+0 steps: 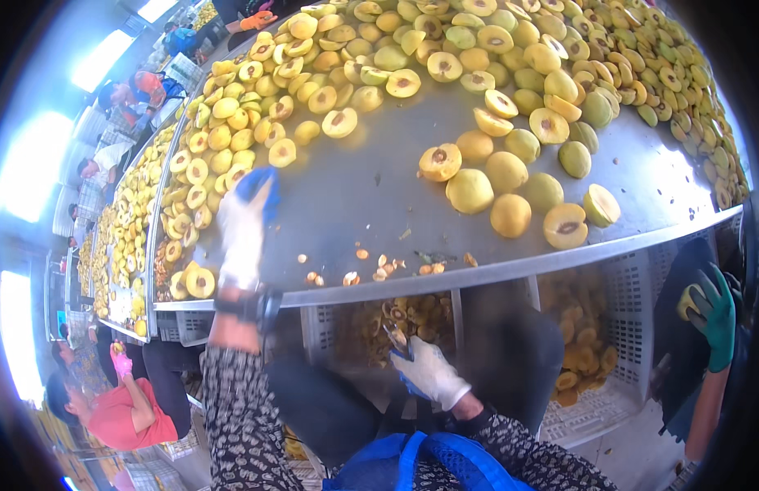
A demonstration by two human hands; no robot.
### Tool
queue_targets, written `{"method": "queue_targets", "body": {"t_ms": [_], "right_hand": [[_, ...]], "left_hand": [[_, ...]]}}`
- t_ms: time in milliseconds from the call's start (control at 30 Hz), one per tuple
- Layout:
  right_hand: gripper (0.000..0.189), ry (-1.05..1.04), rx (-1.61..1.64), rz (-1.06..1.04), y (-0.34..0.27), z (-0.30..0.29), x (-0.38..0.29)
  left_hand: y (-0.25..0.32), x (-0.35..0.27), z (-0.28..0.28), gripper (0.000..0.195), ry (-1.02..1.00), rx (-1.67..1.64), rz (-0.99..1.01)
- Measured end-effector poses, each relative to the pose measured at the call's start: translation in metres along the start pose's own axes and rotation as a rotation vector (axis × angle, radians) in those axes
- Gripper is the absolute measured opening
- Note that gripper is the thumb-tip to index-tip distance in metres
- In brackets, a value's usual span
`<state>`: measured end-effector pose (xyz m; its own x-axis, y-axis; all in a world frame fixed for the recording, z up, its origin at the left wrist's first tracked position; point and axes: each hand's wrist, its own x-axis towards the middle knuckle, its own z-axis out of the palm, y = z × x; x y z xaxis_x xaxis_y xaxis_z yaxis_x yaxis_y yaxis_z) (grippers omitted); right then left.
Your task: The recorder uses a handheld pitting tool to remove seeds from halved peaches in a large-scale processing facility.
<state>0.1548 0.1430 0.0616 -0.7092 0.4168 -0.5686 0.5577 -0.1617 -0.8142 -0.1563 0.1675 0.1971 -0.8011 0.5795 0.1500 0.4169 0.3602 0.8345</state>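
Observation:
My left hand (247,215), in a white and blue glove, is blurred over the left part of the metal table, beside the heaped yellow stone-fruit halves (221,135). Whether its fingers hold anything is not clear. Below the table edge, above my lap, my right hand (433,371) in a similar glove grips a small metal-tipped hand tool (398,337); its exact kind cannot be told. Several fruits, whole-looking and halved, lie apart from the heap, among them a cut half (565,226) near the front edge. Small stone fragments (385,268) are scattered before me.
The metal table's raised rim (508,267) runs between me and the fruit. Beneath it stand white plastic crates, one with fruit pieces (579,344). At right, a co-worker's green-gloved hand (717,319) holds a fruit. Other people sit along the left, one in a red shirt (124,417).

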Motion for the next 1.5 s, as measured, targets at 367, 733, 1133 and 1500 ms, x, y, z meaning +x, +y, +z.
{"method": "queue_targets", "body": {"t_ms": [367,733,1133,1500], "right_hand": [[0.036,0.001,-0.115,-0.025,-0.011,0.003,-0.002],[0.027,-0.079,0.552,0.091,-0.018,-0.004,-0.025],[0.024,0.153,0.010,-0.134,-0.077,0.008,-0.078],[0.022,0.274,-0.541,-0.417,-0.079,0.037,-0.091]], "left_hand": [[-0.014,0.117,0.150,0.057,-0.119,0.501,0.098],[-0.033,-0.057,-0.002,0.037,-0.426,-0.956,-0.479],[-0.030,-0.224,0.009,0.047,-0.202,-1.587,-0.478],[-0.022,-0.249,0.012,0.048,-0.088,-0.905,-0.076]]}}
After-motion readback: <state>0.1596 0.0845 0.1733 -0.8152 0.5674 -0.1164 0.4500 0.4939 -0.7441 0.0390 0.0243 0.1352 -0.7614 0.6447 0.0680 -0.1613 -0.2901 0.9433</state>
